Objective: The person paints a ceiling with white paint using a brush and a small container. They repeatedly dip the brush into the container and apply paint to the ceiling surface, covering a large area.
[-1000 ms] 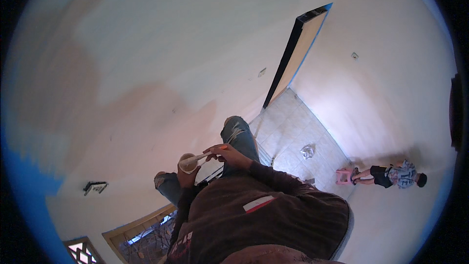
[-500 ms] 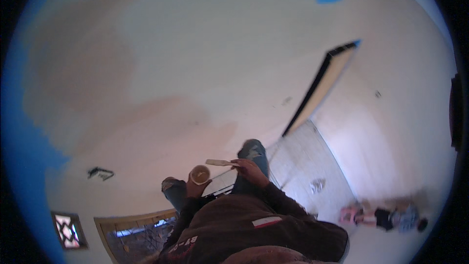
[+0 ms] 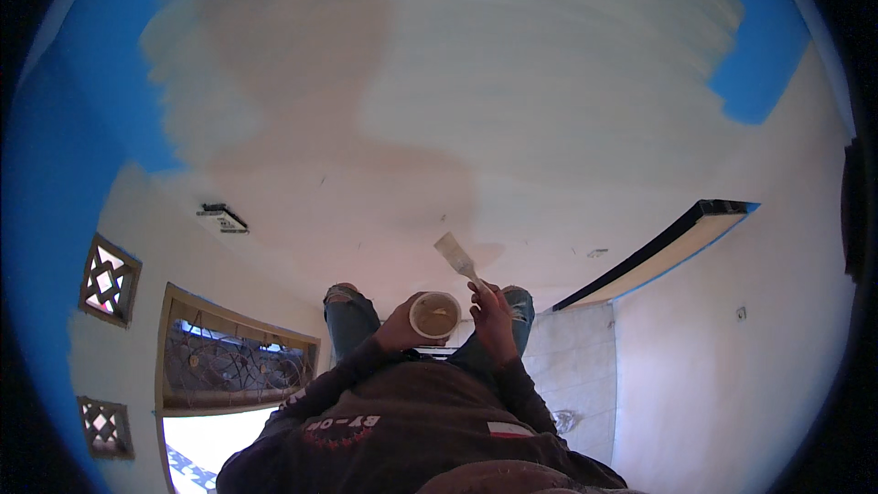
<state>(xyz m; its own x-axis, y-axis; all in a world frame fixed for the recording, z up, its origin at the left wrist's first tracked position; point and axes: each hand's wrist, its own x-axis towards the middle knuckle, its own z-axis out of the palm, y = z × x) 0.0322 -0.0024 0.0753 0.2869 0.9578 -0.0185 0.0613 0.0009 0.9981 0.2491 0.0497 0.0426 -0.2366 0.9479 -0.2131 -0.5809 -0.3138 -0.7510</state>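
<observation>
Floor (image 3: 576,361): pale square tiles, faint joints, only a strip in view. Far edge short; right edge runs nearly straight from the far right corner. Left part hidden. On the tiles: one crumpled, silvery plastic bag (image 3: 567,421), inside the right edge, well back from far corner. Contents unclear.

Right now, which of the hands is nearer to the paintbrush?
Right: the right hand holds the paintbrush by its handle. The left hand is apart, to its left, holding the cup.
</observation>
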